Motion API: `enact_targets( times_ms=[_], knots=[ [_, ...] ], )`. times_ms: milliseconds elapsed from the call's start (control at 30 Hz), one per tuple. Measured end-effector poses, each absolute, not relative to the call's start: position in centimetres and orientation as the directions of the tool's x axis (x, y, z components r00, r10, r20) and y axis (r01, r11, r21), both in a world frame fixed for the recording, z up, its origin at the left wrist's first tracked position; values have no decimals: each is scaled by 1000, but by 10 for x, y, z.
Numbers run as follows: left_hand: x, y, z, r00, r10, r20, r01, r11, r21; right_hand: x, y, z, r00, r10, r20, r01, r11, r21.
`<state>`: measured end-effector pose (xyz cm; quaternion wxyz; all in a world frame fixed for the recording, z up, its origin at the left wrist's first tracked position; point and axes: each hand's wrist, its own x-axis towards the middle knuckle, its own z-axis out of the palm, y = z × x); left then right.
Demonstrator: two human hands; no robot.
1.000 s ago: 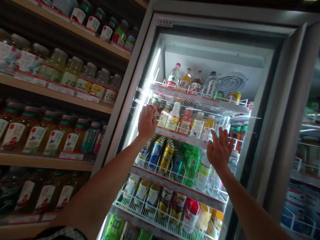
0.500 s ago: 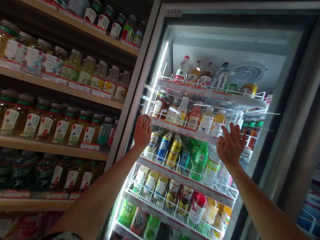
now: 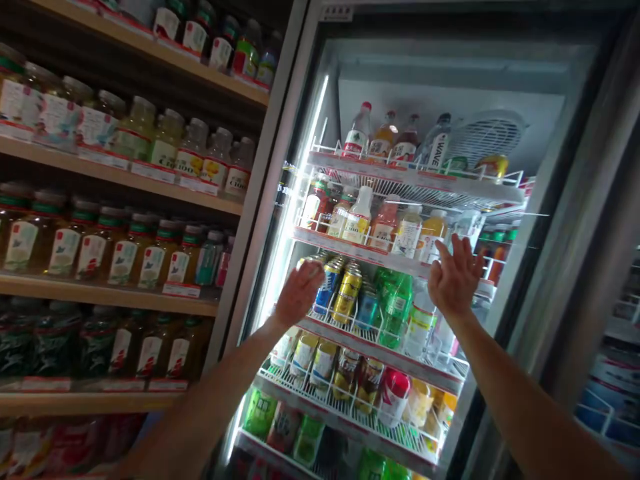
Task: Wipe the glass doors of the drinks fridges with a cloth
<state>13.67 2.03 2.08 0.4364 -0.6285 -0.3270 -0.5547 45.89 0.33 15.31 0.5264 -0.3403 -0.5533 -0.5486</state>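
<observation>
My left hand (image 3: pixel 300 292) is stretched out in front of the lit drinks fridge (image 3: pixel 350 37), fingers extended close together, near the blue can (image 3: pixel 327 283) and the gold cans (image 3: pixel 347 293). A pale patch shows at its fingertips, too blurred to make out. My right hand (image 3: pixel 456 277) is raised farther right with its fingers spread, holding nothing visible. It is nearest to the orange juice bottle (image 3: pixel 431 237) and overlaps the shelf edge behind it. Whether either hand touches the fridge front I cannot tell. Green bottles (image 3: pixel 395 307) stand between the two hands.
Wooden shelves (image 3: pixel 120 293) with rows of juice bottles (image 3: pixel 125 260) run along the left. Inside the fridge, wire racks hold bottles (image 3: pixel 355 137) on top and cans (image 3: pixel 323 363) lower down. A metal frame (image 3: pixel 555 293) rises on the right.
My left hand has moved right and down, from the fridge's left side to in front of the cans. My right hand has shifted slightly left and up. The view has tilted a little.
</observation>
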Motion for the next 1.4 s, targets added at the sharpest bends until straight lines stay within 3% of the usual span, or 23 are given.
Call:
enact_targets(
  times_ms=[67,133,300,367,433,533,600,667,767,867,967,1133,1267,1333,1400],
  knots=[
    [114,24,18,41,-86,995,918,-391,-71,457,3,153,-202,-189,961,958,167,234],
    [119,24,13,39,-109,993,912,-403,-80,456,3,152,-193,-187,963,960,167,225],
    [193,17,2,383,-155,911,776,-480,-408,457,2,152,-210,-211,955,955,164,246],
    [195,19,9,431,-177,885,746,-482,-460,457,2,152,-218,-217,951,953,163,256],
    [175,26,22,312,-165,936,802,-483,-352,458,2,151,-223,-220,950,951,163,262],
    [138,38,47,-107,-124,987,861,-507,30,459,4,151,-219,-221,950,952,165,258],
    [135,40,59,-268,-93,959,813,-556,174,462,5,152,-211,-219,953,954,166,249],
    [153,35,65,-223,-42,974,748,-648,143,461,2,153,-206,-207,956,955,173,243],
    [201,21,72,-23,42,999,588,-807,48,444,-8,150,-195,-235,952,944,219,248],
    [229,9,80,-26,125,992,432,-893,124,401,-18,131,-316,-203,927,858,355,370],
    [217,7,84,-81,153,985,379,-909,173,349,-17,105,-488,-84,869,734,500,460],
    [161,26,76,-261,102,960,465,-858,218,284,0,84,-363,97,927,874,381,303],
    [144,43,64,-86,-3,996,770,-635,65,285,1,85,-399,94,912,879,323,351],
    [145,45,61,-38,-45,998,845,-534,9,321,-6,81,-411,72,909,877,302,373],
    [148,45,60,-30,-62,998,868,-496,-5,380,-14,75,-325,17,946,922,231,312]
  ],
)
